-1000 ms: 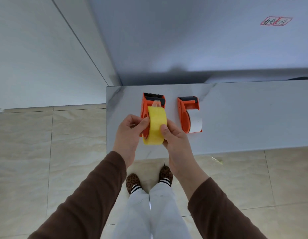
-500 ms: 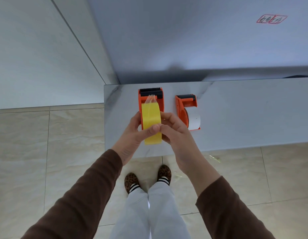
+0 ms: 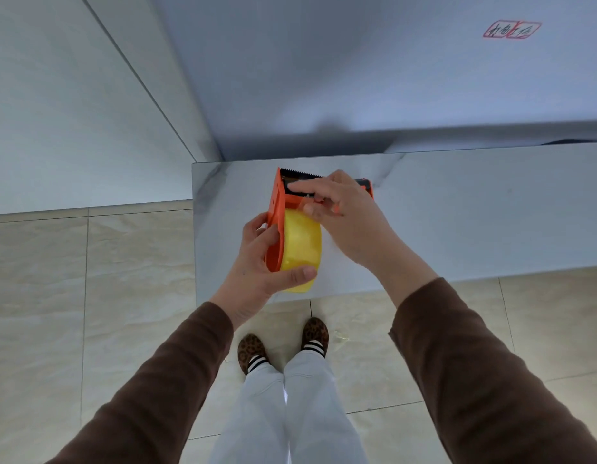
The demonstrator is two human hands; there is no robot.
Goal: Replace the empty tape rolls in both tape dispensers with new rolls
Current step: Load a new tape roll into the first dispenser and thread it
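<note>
An orange tape dispenser (image 3: 276,209) with a black toothed blade at its far end holds a yellow tape roll (image 3: 302,244). My left hand (image 3: 262,262) grips the dispenser and roll from the left, thumb across the roll's near edge. My right hand (image 3: 347,212) reaches over from the right, its fingers pressing at the dispenser's black blade end, where a tape end cannot be made out. The second orange dispenser (image 3: 367,186) is almost wholly hidden behind my right hand; only its far corner shows.
The dispensers are over the left end of a glossy grey marbled table (image 3: 457,212). A grey wall with a red label (image 3: 511,29) rises behind it. Beige floor tiles, my legs and patterned slippers lie below the table's front edge.
The yellow roll went from between both hands into the left dispenser. My left hand now grips dispenser and roll, and my right hand moved up to the blade end.
</note>
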